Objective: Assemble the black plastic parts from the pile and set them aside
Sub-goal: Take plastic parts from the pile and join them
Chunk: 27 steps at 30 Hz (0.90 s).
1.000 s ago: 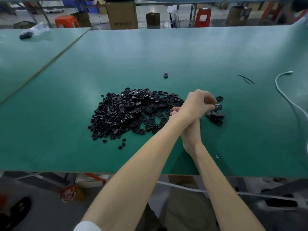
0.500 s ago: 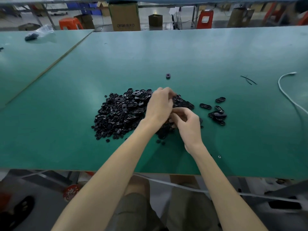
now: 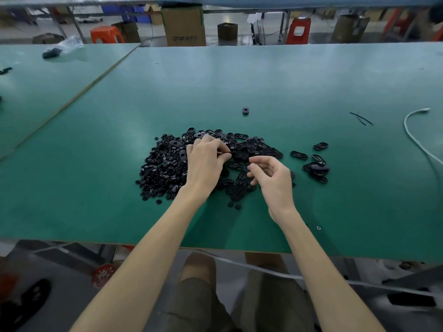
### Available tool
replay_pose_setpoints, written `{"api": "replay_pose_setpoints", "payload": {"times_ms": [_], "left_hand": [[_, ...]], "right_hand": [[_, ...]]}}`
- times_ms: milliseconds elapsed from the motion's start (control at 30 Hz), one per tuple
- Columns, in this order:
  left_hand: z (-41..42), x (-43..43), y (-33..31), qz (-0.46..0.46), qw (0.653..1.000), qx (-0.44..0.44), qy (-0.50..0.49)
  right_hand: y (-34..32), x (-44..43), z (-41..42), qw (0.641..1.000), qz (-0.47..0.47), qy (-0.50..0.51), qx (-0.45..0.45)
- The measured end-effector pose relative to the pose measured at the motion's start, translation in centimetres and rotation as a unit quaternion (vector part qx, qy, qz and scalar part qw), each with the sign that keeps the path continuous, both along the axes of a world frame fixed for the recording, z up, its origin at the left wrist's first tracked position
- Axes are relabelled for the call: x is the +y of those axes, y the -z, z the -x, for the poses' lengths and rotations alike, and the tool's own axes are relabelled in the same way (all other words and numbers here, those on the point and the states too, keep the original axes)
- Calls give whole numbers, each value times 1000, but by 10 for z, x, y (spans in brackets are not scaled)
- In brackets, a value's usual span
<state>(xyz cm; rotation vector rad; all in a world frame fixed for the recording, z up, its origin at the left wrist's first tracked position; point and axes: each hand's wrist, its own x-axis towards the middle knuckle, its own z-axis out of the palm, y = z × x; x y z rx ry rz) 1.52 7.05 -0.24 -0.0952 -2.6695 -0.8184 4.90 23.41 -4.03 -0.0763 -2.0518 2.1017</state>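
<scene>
Parts [image 3: 167, 164] look light, stiff, slick: grip by rims. Left hand [image 3: 206, 161] pinches one at fingertips [image 3: 221, 151]; right hand [image 3: 273, 178] beside, fingers [image 3: 258, 160] loosely curled, empty.

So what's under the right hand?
Black parts of the pile show around the right hand, lying on the green table. Whatever sits directly beneath the palm is covered.

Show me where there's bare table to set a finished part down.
Bare green table lies between the set-aside parts and the white cable, also beyond the pile around the lone black part. Crowded: the pile itself, under the left hand and right hand.
</scene>
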Motion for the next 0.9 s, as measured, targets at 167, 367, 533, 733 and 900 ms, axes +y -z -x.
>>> {"api": "replay_pose_setpoints", "payload": {"times_ms": [167, 367, 533, 733, 900], "left_hand": [[-10, -2, -13, -170, 973, -100, 118], [-17, -11, -15, -164, 971, -111, 136], [-11, -45, -16, 29, 998, -61, -20], [-7, -77, -19, 145, 972, -132, -130], [-8, -81, -22, 122, 974, -153, -115]], "right_hand": [[0, 0, 0, 999, -6, -28, 20], [1, -1, 1, 999, -7, -36, 12], [2, 0, 2, 1000, 0, -19, 4], [1, -1, 1, 1000, -9, -24, 5], [0, -1, 0, 999, -9, -33, 4]]}}
